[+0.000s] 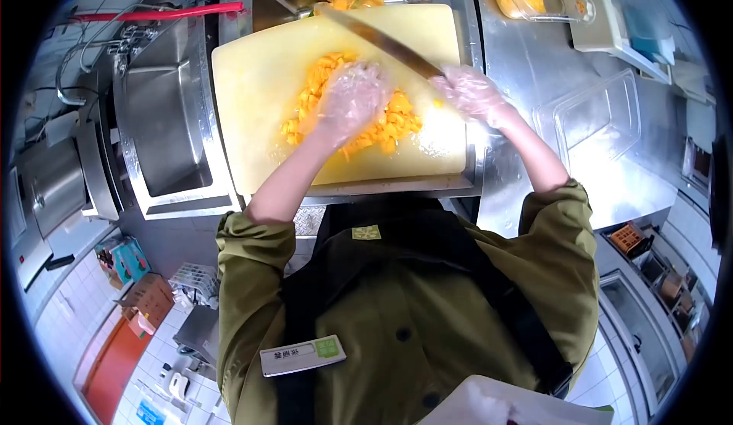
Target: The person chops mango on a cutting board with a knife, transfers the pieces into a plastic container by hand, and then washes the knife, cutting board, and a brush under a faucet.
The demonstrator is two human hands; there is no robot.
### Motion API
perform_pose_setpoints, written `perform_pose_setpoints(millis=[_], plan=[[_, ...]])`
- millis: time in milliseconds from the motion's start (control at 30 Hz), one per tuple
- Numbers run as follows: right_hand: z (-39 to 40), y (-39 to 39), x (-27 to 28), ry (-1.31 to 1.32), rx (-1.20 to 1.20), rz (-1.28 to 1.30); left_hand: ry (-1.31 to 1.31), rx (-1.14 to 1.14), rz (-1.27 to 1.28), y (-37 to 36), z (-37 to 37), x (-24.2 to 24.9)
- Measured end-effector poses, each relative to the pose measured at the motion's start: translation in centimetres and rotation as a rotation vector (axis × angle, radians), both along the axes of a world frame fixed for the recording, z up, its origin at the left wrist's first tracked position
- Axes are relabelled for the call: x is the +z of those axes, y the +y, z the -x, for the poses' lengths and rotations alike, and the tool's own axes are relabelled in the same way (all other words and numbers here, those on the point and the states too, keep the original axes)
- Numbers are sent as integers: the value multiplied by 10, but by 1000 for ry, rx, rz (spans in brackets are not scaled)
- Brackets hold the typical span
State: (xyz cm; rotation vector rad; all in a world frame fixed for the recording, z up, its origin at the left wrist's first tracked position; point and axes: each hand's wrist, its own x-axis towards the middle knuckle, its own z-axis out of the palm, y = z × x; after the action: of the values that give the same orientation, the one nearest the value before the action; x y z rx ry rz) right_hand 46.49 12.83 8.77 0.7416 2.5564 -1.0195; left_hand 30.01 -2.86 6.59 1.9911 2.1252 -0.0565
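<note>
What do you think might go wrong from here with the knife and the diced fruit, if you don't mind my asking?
The knife in the right hand could nick the left hand if it swings inward, as that hand lies on the diced fruit nearby. The clear glove looks loose, so the grip might slip. Loose pieces could scatter across the board if swept quickly.

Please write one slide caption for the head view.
Left hand at diced orange-coloured fruit, right hand holding a knife over the cutting board.
</note>
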Motion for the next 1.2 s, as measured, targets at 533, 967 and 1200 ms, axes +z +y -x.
perform_pose_setpoints(millis=[533, 967, 1200], plan=[[58, -6, -22, 108, 510, -309, -224, -320, 71, -32, -70, -28], [57, -18, -25, -101, 365, -34, -67, -214, -126, -68, -43, -28], [64, -19, 1, -127, 531, -375, 8, -317, -124, -69, -36, -22]])
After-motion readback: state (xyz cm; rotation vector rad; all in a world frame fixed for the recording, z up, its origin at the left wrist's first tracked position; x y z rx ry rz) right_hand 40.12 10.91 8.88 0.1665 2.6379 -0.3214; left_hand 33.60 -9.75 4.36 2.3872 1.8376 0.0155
